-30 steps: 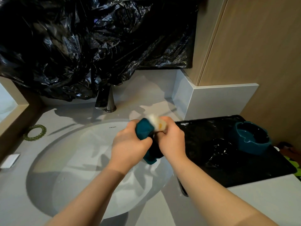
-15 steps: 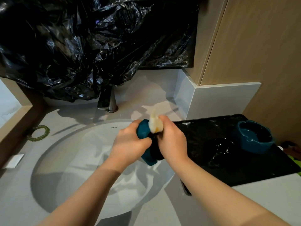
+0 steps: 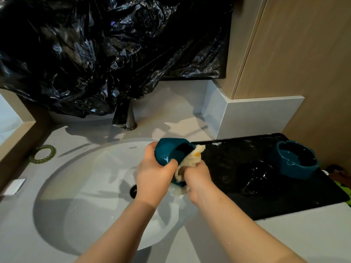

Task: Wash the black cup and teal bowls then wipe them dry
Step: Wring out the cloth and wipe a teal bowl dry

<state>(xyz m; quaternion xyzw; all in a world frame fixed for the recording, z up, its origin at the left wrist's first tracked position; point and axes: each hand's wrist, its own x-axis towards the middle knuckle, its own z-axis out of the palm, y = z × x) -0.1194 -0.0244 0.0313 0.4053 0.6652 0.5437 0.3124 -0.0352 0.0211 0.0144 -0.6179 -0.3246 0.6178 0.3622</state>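
Holding: your left hand point(image 3: 154, 175) curls round one teal bowl point(image 3: 169, 150), tilted over the sink point(image 3: 85, 186); your right hand point(image 3: 197, 177) pinches a pale cloth point(image 3: 191, 158) at its rim. Risk: slick glaze slips your grip, and the bowl drops and chips. Second teal bowl point(image 3: 296, 160), black cup point(image 3: 256, 175): on tray point(image 3: 284, 205).

**Both my hands closed and close together, bare forearms reaching forward**

My left hand point(image 3: 154, 173) wraps the outside of a teal bowl point(image 3: 167, 151) tipped on its side, with the back of the hand toward me, the thumb hooked over the near wall and the fingers curled out of sight behind it. My right hand point(image 3: 197, 177), just beside it and a little nearer to me, is fisted round a bunched cream cloth point(image 3: 191, 158) whose loose end pokes up at the bowl's mouth; its fingers are hidden under the knuckles. The two hands almost touch. Both forearms are bare, coming in from below and converging, wrists roughly straight.
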